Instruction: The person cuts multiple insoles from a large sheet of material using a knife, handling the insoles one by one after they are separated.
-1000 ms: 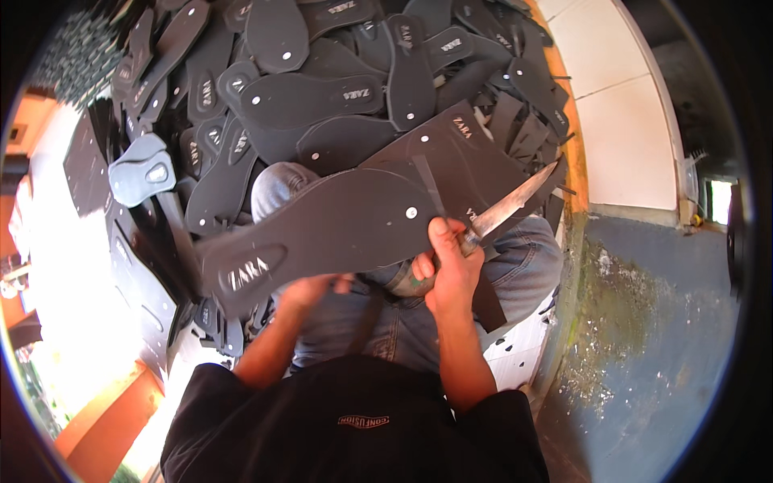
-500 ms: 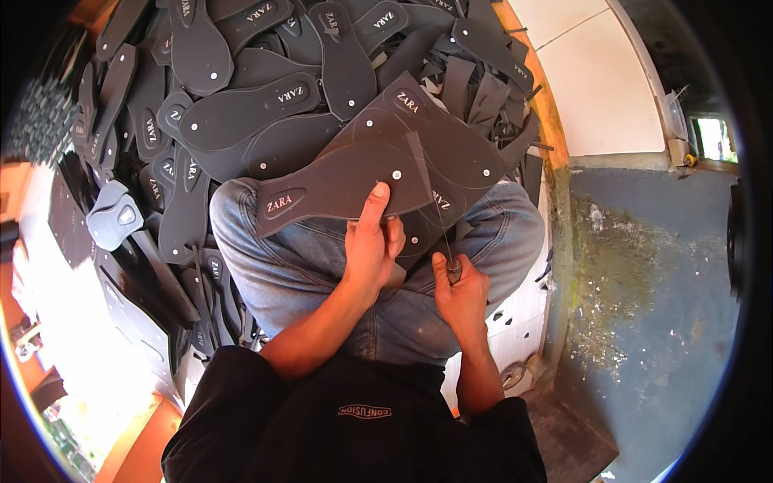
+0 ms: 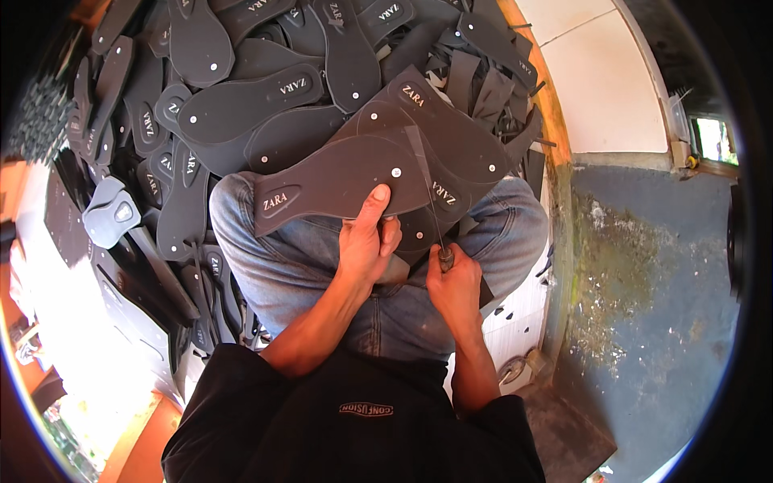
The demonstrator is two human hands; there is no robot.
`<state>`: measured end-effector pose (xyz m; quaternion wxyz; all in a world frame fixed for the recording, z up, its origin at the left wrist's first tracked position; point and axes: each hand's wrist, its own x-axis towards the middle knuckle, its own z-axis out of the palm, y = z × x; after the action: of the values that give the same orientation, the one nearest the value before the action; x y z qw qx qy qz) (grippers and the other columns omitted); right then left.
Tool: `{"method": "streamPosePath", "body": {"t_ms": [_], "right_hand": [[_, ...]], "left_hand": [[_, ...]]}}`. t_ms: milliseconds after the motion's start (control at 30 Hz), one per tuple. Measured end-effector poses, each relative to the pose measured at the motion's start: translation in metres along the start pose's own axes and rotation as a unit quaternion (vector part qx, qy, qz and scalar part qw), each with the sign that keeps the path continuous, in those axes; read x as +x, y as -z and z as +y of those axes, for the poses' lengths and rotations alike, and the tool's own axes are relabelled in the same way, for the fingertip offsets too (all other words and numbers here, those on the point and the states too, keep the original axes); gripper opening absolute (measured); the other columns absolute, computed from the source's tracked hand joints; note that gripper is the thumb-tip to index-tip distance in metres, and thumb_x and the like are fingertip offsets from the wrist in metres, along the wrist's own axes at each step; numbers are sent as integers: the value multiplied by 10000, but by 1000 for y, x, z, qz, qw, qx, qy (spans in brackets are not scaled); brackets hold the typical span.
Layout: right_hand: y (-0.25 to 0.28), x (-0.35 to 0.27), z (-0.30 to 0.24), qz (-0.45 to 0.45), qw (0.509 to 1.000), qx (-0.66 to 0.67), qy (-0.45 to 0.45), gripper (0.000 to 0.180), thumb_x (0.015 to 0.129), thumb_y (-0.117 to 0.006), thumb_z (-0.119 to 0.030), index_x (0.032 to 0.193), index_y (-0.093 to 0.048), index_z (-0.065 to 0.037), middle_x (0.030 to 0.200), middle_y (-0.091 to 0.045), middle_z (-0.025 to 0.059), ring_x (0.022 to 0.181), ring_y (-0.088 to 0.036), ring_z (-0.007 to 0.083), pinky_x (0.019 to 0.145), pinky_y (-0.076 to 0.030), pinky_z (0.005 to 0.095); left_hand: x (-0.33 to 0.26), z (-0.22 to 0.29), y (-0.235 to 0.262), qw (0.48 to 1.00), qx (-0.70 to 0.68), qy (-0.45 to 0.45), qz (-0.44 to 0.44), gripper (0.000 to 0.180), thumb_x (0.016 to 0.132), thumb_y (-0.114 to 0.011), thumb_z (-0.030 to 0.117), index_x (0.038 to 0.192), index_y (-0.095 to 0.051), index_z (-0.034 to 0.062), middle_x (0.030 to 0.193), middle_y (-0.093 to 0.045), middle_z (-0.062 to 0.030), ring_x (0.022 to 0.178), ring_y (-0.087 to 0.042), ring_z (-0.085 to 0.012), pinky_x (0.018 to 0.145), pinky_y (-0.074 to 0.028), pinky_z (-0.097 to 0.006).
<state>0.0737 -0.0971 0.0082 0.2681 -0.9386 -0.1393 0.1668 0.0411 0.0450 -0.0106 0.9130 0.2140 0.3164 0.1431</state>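
Black insole [image 3: 330,175]: likely light, bendy foam; hold by edge. Left grip [image 3: 366,244]: pinching it. Right grip [image 3: 456,280]: wrapped round knife handle [image 3: 445,258].

Footwear workshop, by the look: heaped dark-grey sole-shaped flat pieces [image 3: 245,103], black strip offcuts [image 3: 489,98], thin-bladed brown-handled knife [image 3: 445,257] in right hand [image 3: 456,283], stained blue-grey floor [image 3: 668,274].

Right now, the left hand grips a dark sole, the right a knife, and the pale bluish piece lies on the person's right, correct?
No: the head view shows the pale bluish piece on the person's left. The left hand grips the dark sole, the right hand the knife.
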Motion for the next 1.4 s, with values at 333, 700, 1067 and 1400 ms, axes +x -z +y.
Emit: {"method": "streamPosePath", "body": {"t_ms": [333,700,1067,1400], "right_hand": [[-15,27,-11,49,994,-7,101,178,804,-581,-127,720,-556,28,616,-562,255,654,-566,451,606,-427,506],[5,33,-15,-284,879,372,-97,276,859,-652,-289,793,-624,-23,596,-528,-26,482,-453,44,397,-310,206],[-17,-41,9,-191,955,224,46,352,854,-654,-299,725,-573,18,490,-500,88,438,-532,232,468,-400,360],[-23,-52,13,-118,985,87,87,332,838,-654,-246,649,-513,-13,503,-513,150,480,-539,358,471,-408,410]], "left_hand": [[-23,-11,23,999,43,0,-12,262,886,-600,308,860,-534,55,523,-466,-12,311,-294,-81,331,-214,-226],[-79,-5,73,983,157,92,-39,357,855,-640,237,1122,-507,41,842,-590,-39,495,-498,-93,383,-371,-198],[-36,94,83,983,175,10,47,263,877,-634,286,858,-585,28,755,-643,-60,618,-625,-114,577,-533,-238],[-41,78,67,963,247,105,4,280,832,-691,217,891,-626,-48,769,-658,-85,634,-639,-119,565,-527,-225]]}}
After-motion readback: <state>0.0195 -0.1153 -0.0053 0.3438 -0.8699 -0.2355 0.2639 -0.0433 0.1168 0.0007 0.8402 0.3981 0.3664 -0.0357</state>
